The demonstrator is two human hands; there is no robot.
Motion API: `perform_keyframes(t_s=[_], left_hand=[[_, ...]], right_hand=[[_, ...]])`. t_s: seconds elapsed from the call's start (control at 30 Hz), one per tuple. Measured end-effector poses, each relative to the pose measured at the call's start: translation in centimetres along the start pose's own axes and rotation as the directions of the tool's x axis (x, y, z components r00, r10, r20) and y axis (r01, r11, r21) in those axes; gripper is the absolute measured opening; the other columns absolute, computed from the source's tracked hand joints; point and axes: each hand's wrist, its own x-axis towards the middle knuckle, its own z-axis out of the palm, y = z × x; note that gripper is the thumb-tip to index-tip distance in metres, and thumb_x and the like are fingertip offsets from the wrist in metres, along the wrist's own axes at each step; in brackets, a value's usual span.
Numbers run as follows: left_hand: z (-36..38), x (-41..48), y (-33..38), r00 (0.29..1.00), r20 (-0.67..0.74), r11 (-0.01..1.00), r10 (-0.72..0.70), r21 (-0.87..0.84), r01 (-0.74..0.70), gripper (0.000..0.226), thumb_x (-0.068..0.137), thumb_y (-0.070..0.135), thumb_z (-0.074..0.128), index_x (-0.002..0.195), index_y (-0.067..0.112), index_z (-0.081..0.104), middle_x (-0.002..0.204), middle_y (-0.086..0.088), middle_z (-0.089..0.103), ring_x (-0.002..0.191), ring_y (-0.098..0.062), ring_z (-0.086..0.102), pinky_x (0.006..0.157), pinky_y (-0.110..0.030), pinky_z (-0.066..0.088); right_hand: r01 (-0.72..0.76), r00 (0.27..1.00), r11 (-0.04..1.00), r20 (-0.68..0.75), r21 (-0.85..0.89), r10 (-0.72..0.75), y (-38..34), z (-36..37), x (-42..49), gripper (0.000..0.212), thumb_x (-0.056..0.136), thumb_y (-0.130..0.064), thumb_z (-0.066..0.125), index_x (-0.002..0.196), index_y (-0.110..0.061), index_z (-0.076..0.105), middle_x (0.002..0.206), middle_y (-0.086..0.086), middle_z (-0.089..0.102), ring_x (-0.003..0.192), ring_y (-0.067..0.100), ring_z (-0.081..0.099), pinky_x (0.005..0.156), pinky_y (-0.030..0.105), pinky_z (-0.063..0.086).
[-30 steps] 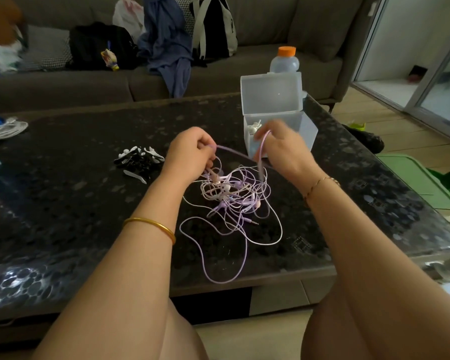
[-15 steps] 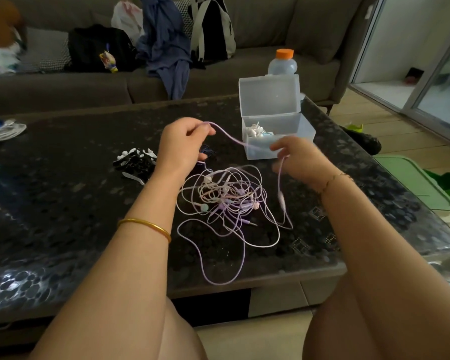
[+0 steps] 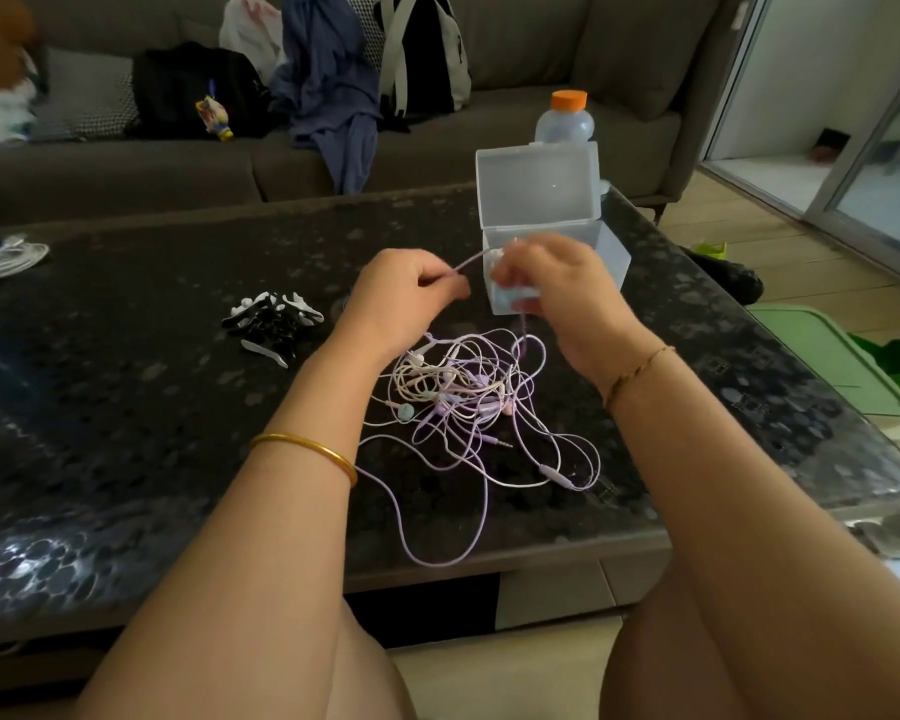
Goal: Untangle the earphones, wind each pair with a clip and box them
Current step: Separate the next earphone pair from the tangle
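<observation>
Coil of white cable (image 3: 7,258) far left on dark speckled table (image 3: 126,418). Next right, pile of black and white clips (image 3: 271,317), one white clip loose just beside it on the near side. Then left hand (image 3: 401,298), raised over table, gold bangle (image 3: 307,449) on wrist, fingers curled tight, thumb and forefinger pinching purple cord (image 3: 470,261). The cord spans the short gap to right hand (image 3: 559,288). Fingers of that hand are curled round same cord; motion blur, exact pinch cannot tell. The cord drops from under this hand into the tangle. The earphones (image 3: 463,392) lie heaped on table below and between both hands: purple, white, pinkish wires knotted, buds in middle. A jack (image 3: 502,443) and an inline remote (image 3: 557,474) show at near right, and one long purple loop trails to near table edge. Clear box (image 3: 539,192) on table just behind right hand, lid up; hand hides most of inside. Orange-capped bottle (image 3: 565,119) behind box. Green container (image 3: 822,356) on floor far right.
</observation>
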Motion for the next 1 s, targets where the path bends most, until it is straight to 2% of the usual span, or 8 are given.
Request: perform_keyframes(t_s=[0.1,0.17,0.27,0.33,0.6,0.7,0.83,1.0], left_hand=[[-0.1,0.1,-1.4,0.993,0.019,0.993,-0.112,0.046,0.111,0.015,0.094,0.024,0.057,0.099,0.019,0.071,0.088,0.003,0.064,0.086,-0.014,0.059,0.081,-0.035,0.049],[-0.1,0.1,-2.1,0.989,-0.008,0.989,-0.145,0.021,0.145,0.015,0.095,0.019,0.054,0.096,0.015,0.069,0.084,0.003,0.063,0.083,-0.015,0.06,0.076,-0.03,0.049],[0.0,0.0,-2.2,0.988,-0.058,0.99,-0.141,-0.018,0.14,0.014,0.095,0.014,0.054,0.096,0.014,0.068,0.088,0.001,0.065,0.085,-0.013,0.062,0.077,-0.025,0.048],[0.1,0.1,-1.9,0.982,-0.133,0.989,-0.135,-0.069,0.127,0.014,0.095,0.014,0.054,0.095,0.017,0.068,0.093,0.001,0.066,0.088,-0.01,0.061,0.08,-0.024,0.047],[-0.1,0.2,-0.8,0.956,-0.286,0.959,-0.065,-0.284,-0.02,0.016,0.094,0.012,0.056,0.094,0.022,0.069,0.086,0.006,0.067,0.079,-0.004,0.063,0.069,-0.011,0.049],[0.3,0.4,-1.4,0.958,-0.28,0.997,-0.06,-0.068,0.043,0.011,0.092,0.019,0.06,0.096,0.017,0.07,0.086,0.007,0.063,0.074,-0.001,0.055,0.066,-0.011,0.041],[1.0,0.5,-2.0,0.968,-0.188,0.98,-0.166,0.08,0.184,0.011,0.095,0.022,0.057,0.098,0.016,0.066,0.087,0.007,0.057,0.071,-0.003,0.05,0.071,-0.024,0.039],[1.0,0.6,-1.2,0.98,-0.099,0.976,-0.174,-0.151,0.158,0.006,0.097,0.018,0.052,0.097,0.019,0.058,0.091,0.003,0.067,0.085,-0.009,0.064,0.079,-0.028,0.051]], right_hand=[[-0.142,0.983,0.539,0.054,0.83,0.176,-0.2,-1.0,0.6,0.031,0.095,-0.011,0.039,0.065,-0.011,0.045,0.072,0.009,0.065,0.082,0.022,0.067,0.084,0.039,0.054],[-0.159,0.957,0.416,0.036,0.895,0.289,0.0,-1.7,1.0,0.034,0.094,-0.014,0.037,0.059,-0.015,0.038,0.05,0.002,0.045,0.049,0.016,0.052,0.056,0.028,0.054],[-0.165,0.94,0.984,-0.29,0.068,0.178,1.3,-2.0,1.5,0.019,0.094,-0.017,0.042,0.076,-0.015,0.047,0.062,-0.002,0.044,0.056,0.011,0.041,0.045,0.022,0.04],[-0.073,0.968,0.885,-0.246,-0.459,-0.048,2.1,-1.5,1.4,0.014,0.094,-0.026,0.05,0.098,-0.013,0.046,0.09,0.0,0.052,0.08,0.016,0.053,0.067,0.027,0.052],[0.167,0.983,0.658,0.071,-0.734,-0.17,1.7,-0.1,0.5,0.028,0.088,-0.045,0.058,0.093,-0.018,0.053,0.092,0.001,0.06,0.08,0.017,0.057,0.072,0.034,0.053],[0.04,0.985,0.995,-0.164,-0.093,-0.055,1.3,-0.4,1.2,0.022,0.096,-0.03,0.052,0.087,-0.01,0.052,0.073,0.001,0.053,0.06,0.01,0.049,0.054,0.024,0.043],[-0.082,0.977,0.799,-0.109,0.596,0.182,1.1,-1.0,1.4,0.017,0.098,-0.023,0.045,0.101,-0.01,0.055,0.08,0.001,0.063,0.072,0.011,0.051,0.064,0.025,0.037],[-0.195,0.976,0.632,0.081,0.75,0.204,1.4,-1.0,1.1,0.025,0.092,-0.012,0.039,0.114,-0.002,0.045,0.065,0.004,0.041,0.054,0.01,0.044,0.055,0.02,0.041]])
